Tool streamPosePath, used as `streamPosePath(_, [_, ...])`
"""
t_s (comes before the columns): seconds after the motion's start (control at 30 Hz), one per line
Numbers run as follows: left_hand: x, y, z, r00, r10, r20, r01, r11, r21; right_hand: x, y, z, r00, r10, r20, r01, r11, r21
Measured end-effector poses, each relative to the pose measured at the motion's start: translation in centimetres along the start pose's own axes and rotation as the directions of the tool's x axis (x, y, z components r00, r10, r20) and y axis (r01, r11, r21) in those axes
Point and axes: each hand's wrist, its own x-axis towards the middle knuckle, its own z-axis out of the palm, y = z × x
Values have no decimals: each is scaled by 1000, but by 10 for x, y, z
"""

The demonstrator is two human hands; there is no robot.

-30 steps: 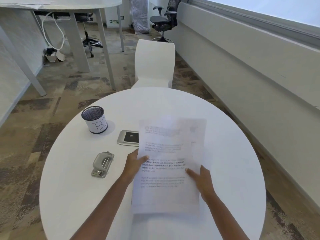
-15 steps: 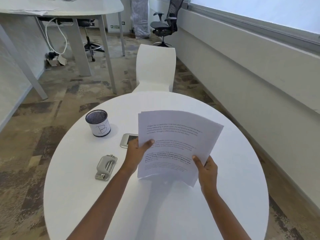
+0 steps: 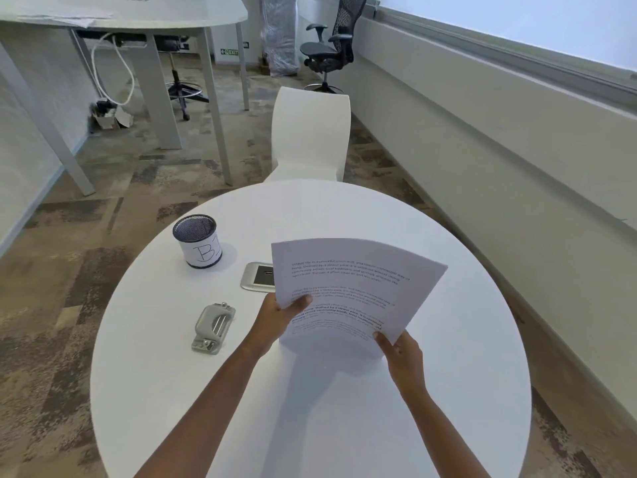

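Round white table (image 3: 448,408) in a carpeted office, and over its middle both hands had a stack of printed sheets (image 3: 351,288) propped up, text facing the camera. The left hand (image 3: 279,319) pinched the left edge with its thumb on the front, the right hand (image 3: 403,357) pinched the lower right corner, and I honestly couldn't tell if the bottom edge touched the tabletop. Near the left hand lay a grey hole punch (image 3: 213,327), a silver panel (image 3: 256,276) peeked out from behind the sheets, a mesh pen cup (image 3: 198,241) marked B stood further back, and a white chair (image 3: 310,132) sat at the far side.
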Motion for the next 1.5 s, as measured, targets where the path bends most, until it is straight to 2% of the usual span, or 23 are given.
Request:
streamPosePath(0.13, [-1,1,-2,998,-47,-29,44,996,-78,-5,8,-10,998,55,9,-55,998,2])
streamPosePath(0.27, [3,4,-3,986,-98,-134,67,974,-218,-4,7,-27,984,169,58,-178,951,254])
streamPosePath(0.33, [5,4,-2,977,-155,-148,102,944,-314,-4,6,-31,956,240,169,-288,881,376])
streamPosePath(0.43, [5,-2,2,948,-278,-156,197,895,-399,-8,5,-29,911,281,303,-410,707,576])
streamPosePath(0.57, [3,-20,16,874,-435,-217,284,819,-499,-14,9,-16,895,341,289,-429,476,767])
streamPosePath(0.63, [-1,-33,24,827,-520,-214,341,766,-545,-18,17,-8,867,405,289,-464,447,765])
streamPosePath(0.77, [-14,-58,39,734,-656,-175,448,662,-601,-32,26,3,818,451,357,-567,528,633])
streamPosePath(0.93, [-31,-80,32,672,-706,-223,485,647,-588,-42,41,-7,825,525,210,-559,704,438])
streamPosePath(1.13, [-27,-80,-23,719,-633,-287,409,719,-562,-40,59,-46,819,549,166,-574,778,255])
streamPosePath(1.2, [-28,-77,-37,728,-635,-259,490,745,-453,-38,64,-60,809,554,195,-587,781,216])
streamPosePath(1.3, [-30,-75,-42,761,-634,-138,596,767,-239,-36,66,-71,815,526,242,-569,805,167])
streamPosePath(1.37, [-29,-74,-36,799,-593,-102,582,804,-119,-35,60,-70,845,472,252,-508,855,104])
streamPosePath(1.5, [-19,-60,-19,889,-403,-216,407,913,-29,-25,41,-60,943,312,119,-319,946,54])
